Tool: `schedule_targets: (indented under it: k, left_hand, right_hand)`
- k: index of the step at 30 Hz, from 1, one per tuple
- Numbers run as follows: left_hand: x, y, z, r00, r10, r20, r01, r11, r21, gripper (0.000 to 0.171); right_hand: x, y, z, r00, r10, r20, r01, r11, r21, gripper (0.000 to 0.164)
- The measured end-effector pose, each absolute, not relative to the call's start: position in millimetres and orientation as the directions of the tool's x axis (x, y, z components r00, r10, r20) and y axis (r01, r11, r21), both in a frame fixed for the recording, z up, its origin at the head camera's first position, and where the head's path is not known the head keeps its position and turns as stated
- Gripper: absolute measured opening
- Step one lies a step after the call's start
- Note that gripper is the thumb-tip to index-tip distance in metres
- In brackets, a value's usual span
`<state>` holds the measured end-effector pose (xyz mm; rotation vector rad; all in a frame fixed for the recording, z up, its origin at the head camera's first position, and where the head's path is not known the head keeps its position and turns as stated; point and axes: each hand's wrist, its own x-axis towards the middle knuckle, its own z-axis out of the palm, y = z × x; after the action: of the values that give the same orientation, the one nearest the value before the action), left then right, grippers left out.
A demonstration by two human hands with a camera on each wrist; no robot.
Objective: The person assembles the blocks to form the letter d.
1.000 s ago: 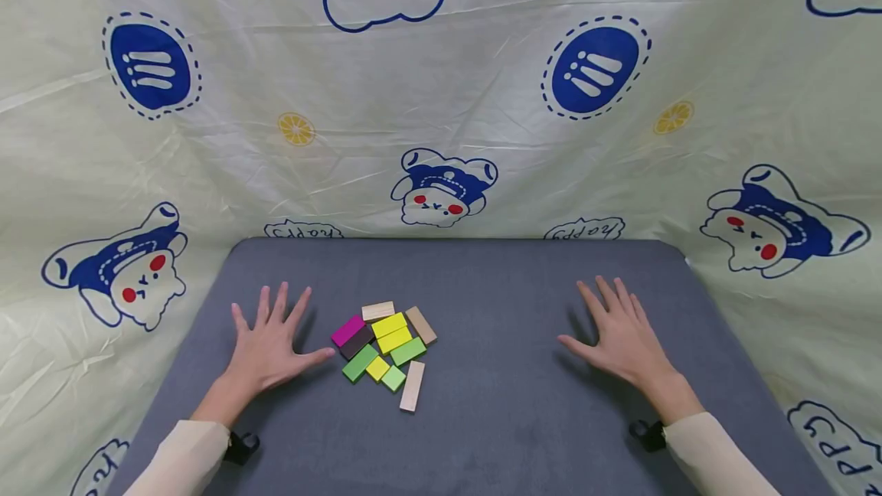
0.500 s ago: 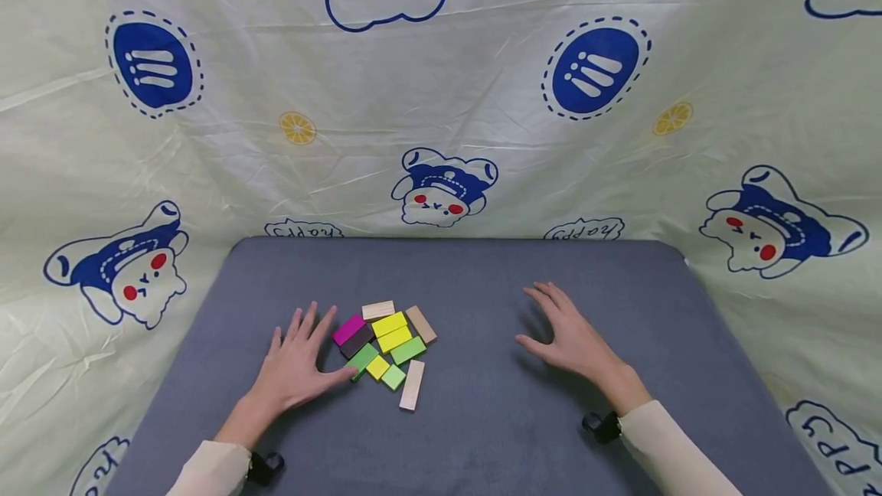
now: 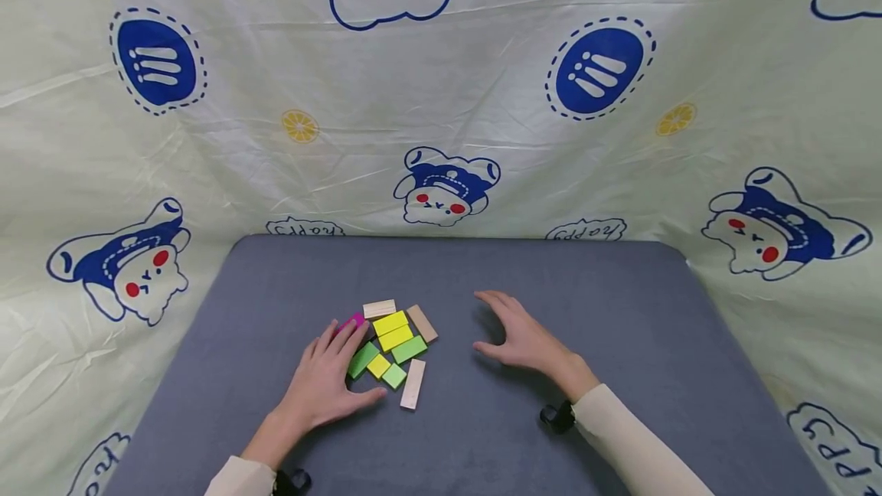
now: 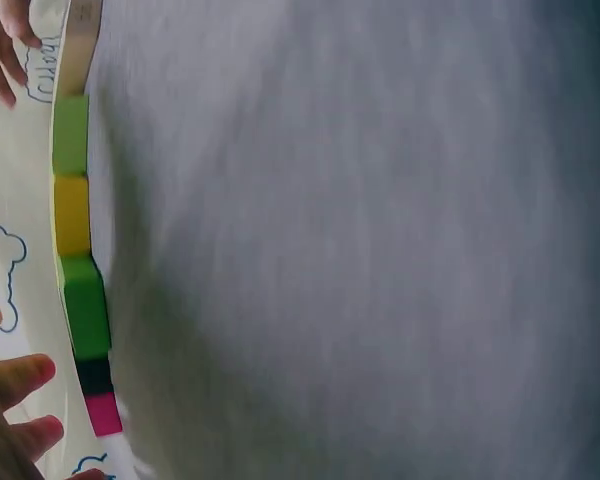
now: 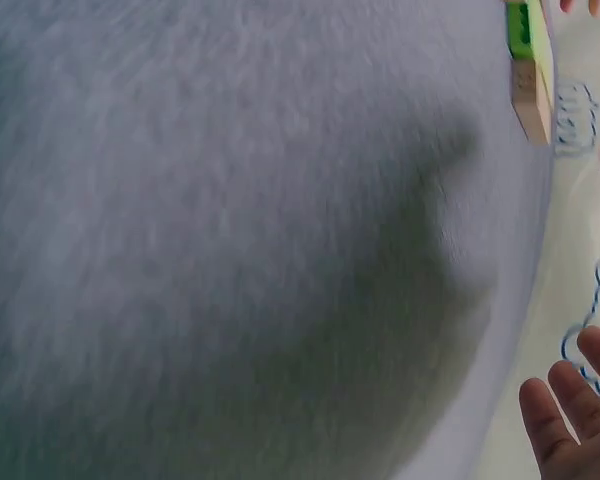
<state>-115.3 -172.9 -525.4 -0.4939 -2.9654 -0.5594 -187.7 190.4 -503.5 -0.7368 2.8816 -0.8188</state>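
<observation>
A cluster of wooden blocks lies flat on the table left of centre. My left hand (image 3: 324, 385) is at its left side, fingers spread, overlapping the magenta block (image 3: 354, 319) and hiding most of the dark one beside it. The thumb reaches below the long green block (image 3: 363, 360), near the small yellow block (image 3: 378, 366) and light green block (image 3: 394, 376). To the right, my right hand (image 3: 520, 339) hovers with fingers apart, holding nothing. Between the hands are two yellow blocks (image 3: 390, 323), another green block (image 3: 409, 349) and plain wood blocks (image 3: 413, 385).
The grey cloth-covered table (image 3: 496, 435) extends to a rounded back edge. Behind it hangs a pale printed curtain (image 3: 510, 98) with blue cartoon figures. Black straps with small cameras (image 3: 556, 417) are on both wrists.
Both hands have moved inward toward the blocks, the left rightward and over the cluster's left side, the right leftward. The blocks have stayed in place.
</observation>
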Motion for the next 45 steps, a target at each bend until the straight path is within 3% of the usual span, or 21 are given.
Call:
schedule_targets:
  k: [7,26,36,45]
  left_hand:
    - [-112.6,-152.3,-527.9,-0.909,0.391,0.142,0.416,0.85,0.324,0.103]
    - [-116.3,-127.1,-530.6,-0.818,0.569,0.083,0.519,0.669,0.532,0.077]
    - [-113.6,-130.2,-528.5,-0.805,0.591,0.046,0.531,0.684,0.5,0.071]
    - [-113.9,-129.9,-525.0,-0.793,0.608,0.035,0.558,0.703,0.442,0.074]
  right_hand:
    - [-195.3,169.2,-508.7,-0.844,-0.536,0.032,-0.464,0.699,-0.543,0.084]
    - [-217.9,133.6,-506.9,-0.826,-0.559,-0.073,-0.421,0.697,-0.58,0.08]
    - [-220.0,115.0,-514.0,-0.801,-0.594,-0.074,-0.407,0.631,-0.661,0.08]
    - [-218.4,114.9,-524.5,-0.799,-0.597,-0.071,-0.423,0.642,-0.64,0.075]
